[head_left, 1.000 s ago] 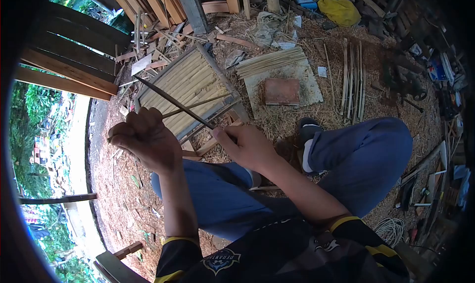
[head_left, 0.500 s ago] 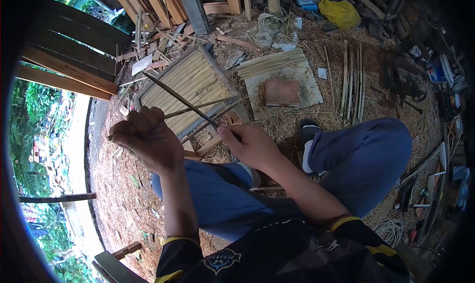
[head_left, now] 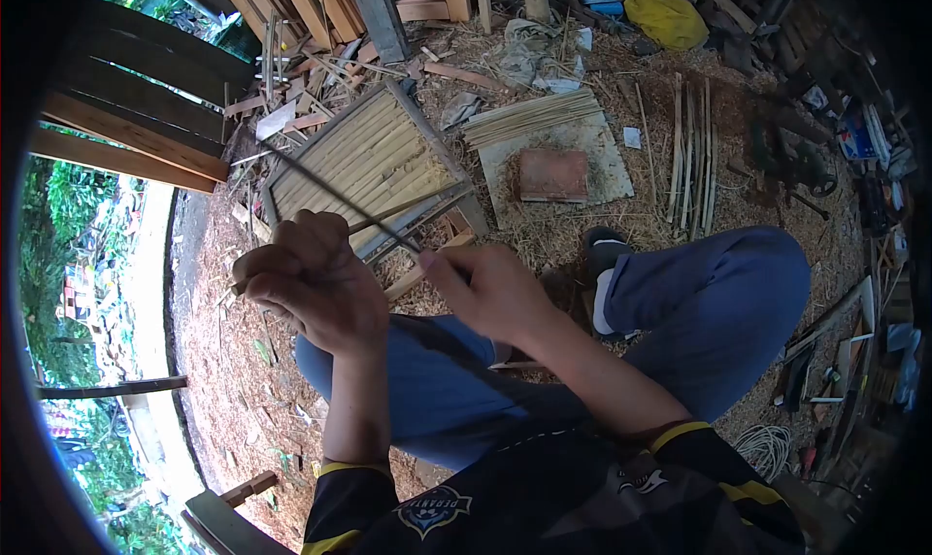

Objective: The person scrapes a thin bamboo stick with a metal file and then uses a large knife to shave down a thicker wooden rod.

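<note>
My left hand [head_left: 316, 288] is closed round a thin bamboo strip [head_left: 413, 203], which sticks out past the fist toward the framed slat panel. Closed on the near end of a long, dark, narrow tool [head_left: 335, 188], my right hand [head_left: 495, 293] is just right of the left one. The tool, blurred by motion, points up and left and crosses the strip. Its handle is hidden in the fingers. Behind both hands lies the wooden frame with bamboo slats [head_left: 364, 152].
A reddish block [head_left: 553, 175] rests on a pale board [head_left: 607, 171], with a bundle of thin strips [head_left: 534, 116] at its far edge. Longer sticks [head_left: 691, 157] lie to the right. Wood shavings cover the ground. A coiled cord [head_left: 764, 451] is at lower right.
My left hand has moved a little to the right with the strip. The tool's far end has shifted left and slightly up, while my right hand has hardly moved.
</note>
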Tool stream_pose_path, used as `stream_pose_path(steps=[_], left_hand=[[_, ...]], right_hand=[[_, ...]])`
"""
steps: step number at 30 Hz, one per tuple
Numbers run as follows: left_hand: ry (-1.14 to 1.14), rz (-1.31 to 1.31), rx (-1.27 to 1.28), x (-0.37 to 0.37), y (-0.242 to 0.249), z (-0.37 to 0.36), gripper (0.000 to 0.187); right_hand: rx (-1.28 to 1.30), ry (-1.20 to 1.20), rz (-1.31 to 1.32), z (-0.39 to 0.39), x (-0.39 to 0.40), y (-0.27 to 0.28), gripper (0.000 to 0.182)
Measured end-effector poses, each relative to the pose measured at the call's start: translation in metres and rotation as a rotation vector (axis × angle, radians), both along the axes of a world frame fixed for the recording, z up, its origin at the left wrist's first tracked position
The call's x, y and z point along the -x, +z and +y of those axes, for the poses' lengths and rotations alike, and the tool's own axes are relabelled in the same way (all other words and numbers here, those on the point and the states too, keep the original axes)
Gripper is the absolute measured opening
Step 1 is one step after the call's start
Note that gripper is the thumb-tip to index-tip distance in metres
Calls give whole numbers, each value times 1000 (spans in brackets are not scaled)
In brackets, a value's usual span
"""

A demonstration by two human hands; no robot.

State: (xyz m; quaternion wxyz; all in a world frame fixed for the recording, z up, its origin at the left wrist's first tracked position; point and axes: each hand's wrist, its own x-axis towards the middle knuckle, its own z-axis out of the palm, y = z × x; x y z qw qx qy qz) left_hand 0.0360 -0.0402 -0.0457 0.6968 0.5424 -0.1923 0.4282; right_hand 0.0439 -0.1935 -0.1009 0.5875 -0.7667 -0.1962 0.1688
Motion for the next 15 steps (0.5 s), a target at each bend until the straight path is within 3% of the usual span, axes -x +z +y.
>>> stream_pose_path(steps=[5, 7, 10, 15], left_hand=[[-21, -6, 30, 0, 0, 3, 40], [-40, -10, 30, 0, -2, 2, 40], [-32, -2, 32, 1, -3, -6, 41], [-48, -4, 10, 2, -1, -9, 42]], right_hand=[[23, -46, 54, -5, -13, -27, 52], [73, -3, 12, -7, -7, -9, 53], [-105, 53, 5, -6, 5, 10, 54], [95, -79, 47, -14, -21, -36, 54]])
